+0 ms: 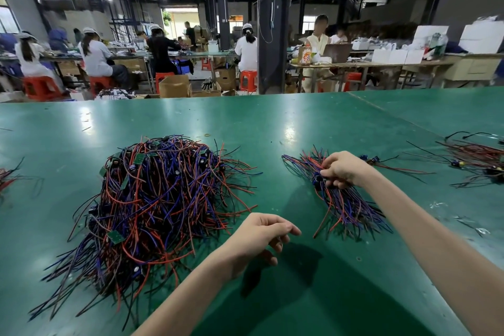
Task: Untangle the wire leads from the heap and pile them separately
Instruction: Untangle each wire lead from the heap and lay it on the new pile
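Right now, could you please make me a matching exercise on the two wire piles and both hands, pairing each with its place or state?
Column one:
1. big tangled heap
2. smaller pile
3. left hand
4. right hand

Column two:
A. grips leads of the smaller pile
B. holds nothing, fingers loosely curled
C. lies partly under a hand
D. lies left of both hands

Pairs: 1-D, 2-C, 3-B, 4-A
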Demonstrator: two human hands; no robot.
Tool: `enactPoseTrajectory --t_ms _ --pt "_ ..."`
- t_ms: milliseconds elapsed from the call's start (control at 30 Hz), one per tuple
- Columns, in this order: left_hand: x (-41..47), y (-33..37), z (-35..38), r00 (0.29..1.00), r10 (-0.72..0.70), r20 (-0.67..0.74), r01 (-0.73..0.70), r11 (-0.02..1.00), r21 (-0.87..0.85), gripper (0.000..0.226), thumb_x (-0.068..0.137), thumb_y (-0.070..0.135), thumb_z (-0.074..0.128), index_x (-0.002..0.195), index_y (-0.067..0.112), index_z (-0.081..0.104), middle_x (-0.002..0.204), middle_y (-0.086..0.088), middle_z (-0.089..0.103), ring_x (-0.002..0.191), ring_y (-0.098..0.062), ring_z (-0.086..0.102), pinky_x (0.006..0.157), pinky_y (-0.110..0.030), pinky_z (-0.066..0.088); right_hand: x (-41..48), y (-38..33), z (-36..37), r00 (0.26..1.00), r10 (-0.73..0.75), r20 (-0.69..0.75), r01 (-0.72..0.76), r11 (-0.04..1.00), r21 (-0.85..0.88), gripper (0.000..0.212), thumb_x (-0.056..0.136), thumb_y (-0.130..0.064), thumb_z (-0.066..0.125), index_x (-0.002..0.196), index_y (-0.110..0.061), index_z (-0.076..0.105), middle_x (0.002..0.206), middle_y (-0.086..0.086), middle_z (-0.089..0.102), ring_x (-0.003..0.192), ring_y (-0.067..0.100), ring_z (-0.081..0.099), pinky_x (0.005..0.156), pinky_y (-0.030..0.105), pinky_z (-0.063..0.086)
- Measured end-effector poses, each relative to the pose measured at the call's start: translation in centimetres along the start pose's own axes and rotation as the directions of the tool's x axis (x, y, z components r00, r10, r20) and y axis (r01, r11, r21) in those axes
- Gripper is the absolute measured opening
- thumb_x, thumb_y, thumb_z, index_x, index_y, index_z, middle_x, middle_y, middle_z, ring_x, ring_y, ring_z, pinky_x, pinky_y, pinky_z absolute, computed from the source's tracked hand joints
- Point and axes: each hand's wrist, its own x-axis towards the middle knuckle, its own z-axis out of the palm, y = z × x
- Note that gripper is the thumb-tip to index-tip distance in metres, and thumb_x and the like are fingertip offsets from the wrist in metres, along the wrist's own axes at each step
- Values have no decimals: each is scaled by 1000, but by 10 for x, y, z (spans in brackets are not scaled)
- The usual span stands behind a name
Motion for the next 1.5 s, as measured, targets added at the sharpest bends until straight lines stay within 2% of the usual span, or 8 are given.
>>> enactPoseTrajectory --t_ms 400,567,700,833,1033,1233,1400,1500 --pt "0 4 -1 1000 7 -12 -7 1000 10 22 95 14 51 86 13 71 63 7 54 51 -4 47 41 -18 41 -6 3 13 957 -117 -265 -31 870 -493 41 83 -44 69 79 -6 56 74 11 71 71 25 70 70 30 53" --pt "0 5 -3 1000 25 -11 -25 1000 7 23 96 13 51 86 13 71 64 7 53 51 -4 47 41 -18 41 -19 17 36 883 -295 -365 5 785 -620 58 84 -47 65 122 -10 42 124 16 50 116 34 48 87 41 44" --pt "1 4 -2 999 41 -22 -40 999 25 23 96 12 50 85 14 71 64 8 53 51 -3 47 42 -19 42 -19 39 51 872 -462 -159 176 601 -780 66 95 -51 43 149 -23 18 155 8 18 140 27 20 109 43 26" --pt "2 4 -2 997 60 -52 -57 996 62 22 95 12 51 83 15 69 64 7 53 50 -2 47 41 -18 43 -11 49 56 914 -397 -87 185 596 -782 65 97 -57 26 152 -26 11 161 1 1 147 19 2 118 43 12" --pt "7 1 -10 968 167 -186 -122 965 232 20 93 11 53 82 18 68 62 9 55 51 -5 49 43 -23 47 -19 44 65 788 -602 -131 258 516 -817 62 97 -54 28 150 -22 23 160 3 7 147 18 1 117 44 0" --pt "11 -14 -23 762 606 -228 -14 368 930 21 97 22 44 100 11 62 96 -2 62 93 -20 54 79 -33 46 -40 31 105 695 -718 39 464 406 -788 56 98 -51 28 144 -20 36 158 3 20 147 15 7 117 41 -4" --pt "17 -16 -40 625 736 -260 168 198 966 19 85 16 61 101 10 68 101 -12 60 95 -31 52 81 -40 48 -46 31 122 671 -736 96 538 393 -745 51 100 -45 30 141 -16 42 155 4 28 146 16 13 117 41 -2" --pt "19 -17 -53 673 628 -391 357 187 915 43 90 33 53 132 23 52 134 -15 46 119 -32 41 94 -43 35 -48 30 122 657 -748 97 548 384 -743 50 100 -44 31 138 -15 45 153 5 32 145 17 15 117 43 -1"
